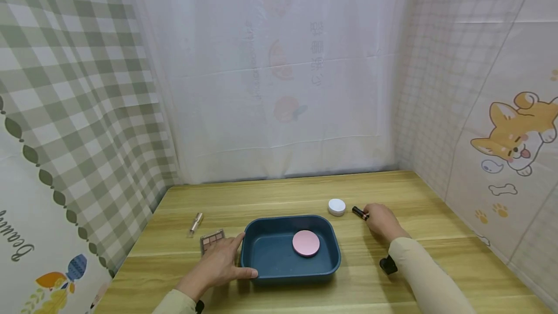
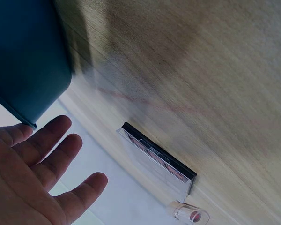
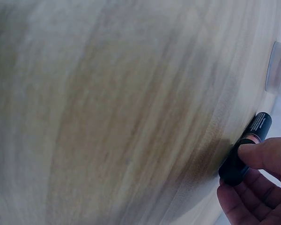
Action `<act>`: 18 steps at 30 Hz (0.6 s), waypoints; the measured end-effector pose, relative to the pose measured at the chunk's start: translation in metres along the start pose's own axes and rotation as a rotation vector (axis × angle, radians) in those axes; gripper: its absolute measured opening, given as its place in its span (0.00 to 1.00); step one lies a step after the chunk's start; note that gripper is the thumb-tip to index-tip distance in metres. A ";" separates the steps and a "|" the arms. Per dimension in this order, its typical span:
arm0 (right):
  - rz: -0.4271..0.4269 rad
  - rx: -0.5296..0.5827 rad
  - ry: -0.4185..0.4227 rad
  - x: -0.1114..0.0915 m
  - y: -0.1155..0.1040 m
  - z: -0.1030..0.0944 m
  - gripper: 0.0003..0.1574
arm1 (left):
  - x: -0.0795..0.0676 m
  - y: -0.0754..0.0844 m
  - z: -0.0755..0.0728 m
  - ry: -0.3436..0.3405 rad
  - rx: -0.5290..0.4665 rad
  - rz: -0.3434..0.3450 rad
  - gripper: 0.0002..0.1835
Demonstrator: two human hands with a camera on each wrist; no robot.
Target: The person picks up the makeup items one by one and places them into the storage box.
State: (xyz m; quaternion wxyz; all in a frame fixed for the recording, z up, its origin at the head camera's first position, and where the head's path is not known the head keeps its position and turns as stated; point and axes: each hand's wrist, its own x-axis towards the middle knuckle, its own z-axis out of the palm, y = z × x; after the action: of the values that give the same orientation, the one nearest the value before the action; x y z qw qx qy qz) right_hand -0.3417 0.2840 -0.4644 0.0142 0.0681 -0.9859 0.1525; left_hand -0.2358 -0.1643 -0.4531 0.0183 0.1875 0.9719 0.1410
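In the head view, my left hand (image 1: 220,262) rests against the left side of a dark blue rectangular bin (image 1: 289,275), its fingers fairly straight and its thumb at the front corner. The left wrist view shows the fingers spread, with one fingertip at the rim. A pink round compact (image 1: 306,243) lies inside the bin, right of centre. At the right, my right hand (image 1: 383,221) pinches a black lipstick tube (image 3: 257,126) with a rose-gold band between thumb and fingers. The tube is low, at the tabletop. Whether it still touches the wood I cannot tell.
A white round jar (image 1: 336,207) stands just left of the black tube. Left of the bin are an eyeshadow palette (image 1: 212,239), partly behind my left hand, and a clear-capped lipstick (image 1: 196,224). Fabric curtains (image 1: 279,159) border the wooden table (image 1: 270,197) at the back and sides.
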 end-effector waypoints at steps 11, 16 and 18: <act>0.006 -0.005 -0.009 -0.003 -0.005 -0.004 0.08 | 0.000 0.001 -0.001 -0.001 0.015 0.002 0.58; 0.019 -0.017 -0.015 -0.004 -0.005 -0.003 0.08 | 0.000 0.001 -0.001 -0.003 0.014 0.004 0.58; 0.026 -0.017 -0.017 -0.004 -0.005 -0.002 0.08 | 0.000 0.000 -0.001 -0.004 0.012 0.004 0.58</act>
State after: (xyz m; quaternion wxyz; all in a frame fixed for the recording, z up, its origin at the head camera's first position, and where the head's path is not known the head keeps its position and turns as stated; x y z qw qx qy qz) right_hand -0.3365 0.2802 -0.4609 0.0047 0.0565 -0.9880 0.1436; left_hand -0.2359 -0.1641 -0.4517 0.0189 0.1898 0.9723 0.1348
